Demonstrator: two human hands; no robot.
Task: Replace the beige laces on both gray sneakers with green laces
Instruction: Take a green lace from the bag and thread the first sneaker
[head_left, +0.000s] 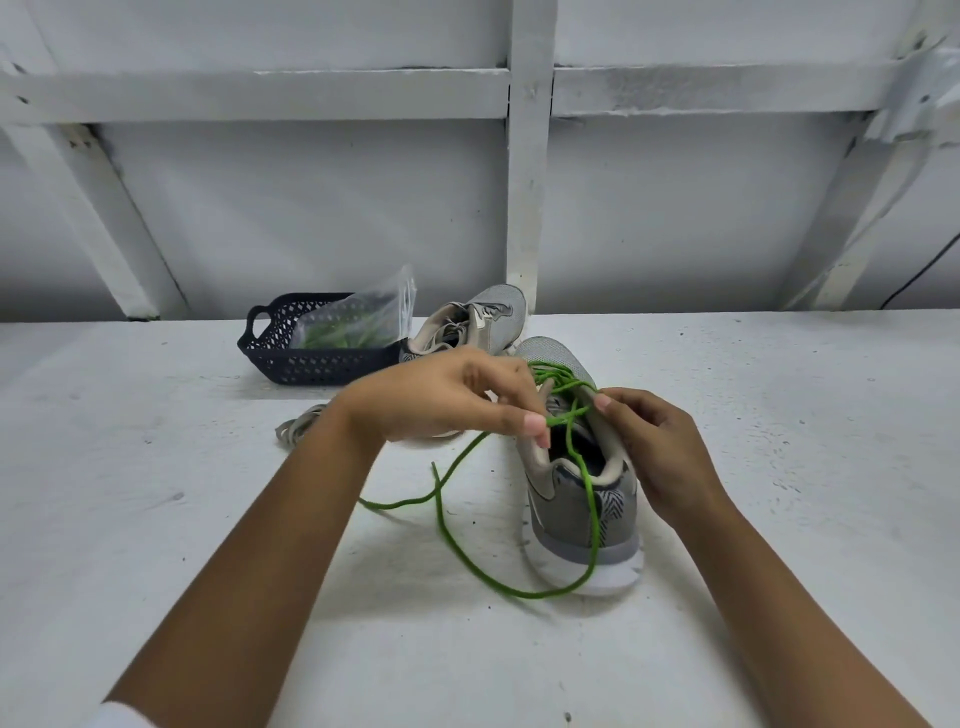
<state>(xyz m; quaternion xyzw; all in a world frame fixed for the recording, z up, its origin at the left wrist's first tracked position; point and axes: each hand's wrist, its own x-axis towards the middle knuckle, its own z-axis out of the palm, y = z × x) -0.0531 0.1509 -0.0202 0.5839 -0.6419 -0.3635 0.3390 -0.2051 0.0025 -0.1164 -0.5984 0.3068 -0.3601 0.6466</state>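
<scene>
A gray sneaker (576, 499) stands on the white table with its heel toward me. A green lace (485, 577) is threaded through its upper eyelets, and its loose ends trail over the heel and onto the table to the left. My left hand (441, 397) pinches the green lace at the sneaker's left collar. My right hand (657, 441) grips the right side of the collar near the top eyelet. The second gray sneaker (478, 319) sits behind, still with beige laces. A removed beige lace (298, 426) lies on the table left of my left wrist.
A dark perforated basket (311, 358) at the back left holds a clear plastic bag (358, 319) with green laces inside. A white wall with crossed beams rises right behind the table's far edge (727, 312).
</scene>
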